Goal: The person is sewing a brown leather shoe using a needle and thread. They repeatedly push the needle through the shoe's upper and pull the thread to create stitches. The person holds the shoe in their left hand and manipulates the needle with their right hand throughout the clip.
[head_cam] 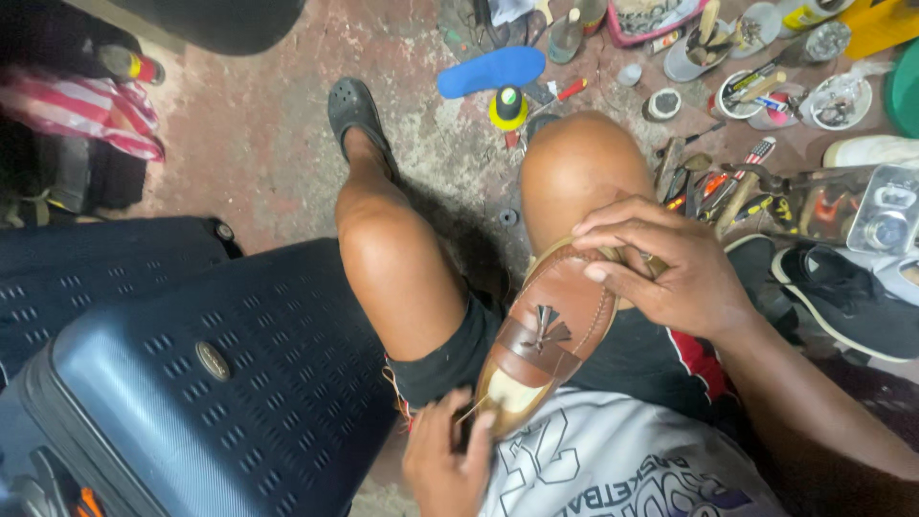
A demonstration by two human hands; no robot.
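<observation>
Brown loafer [555,330] (tasselled) in both hands [670,273].

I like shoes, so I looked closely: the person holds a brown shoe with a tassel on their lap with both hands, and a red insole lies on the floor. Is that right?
Almost. The insole on the floor is blue, not red, as the head view shows. The rest holds: the left hand and right hand hold the brown tasselled shoe on the lap.
</observation>
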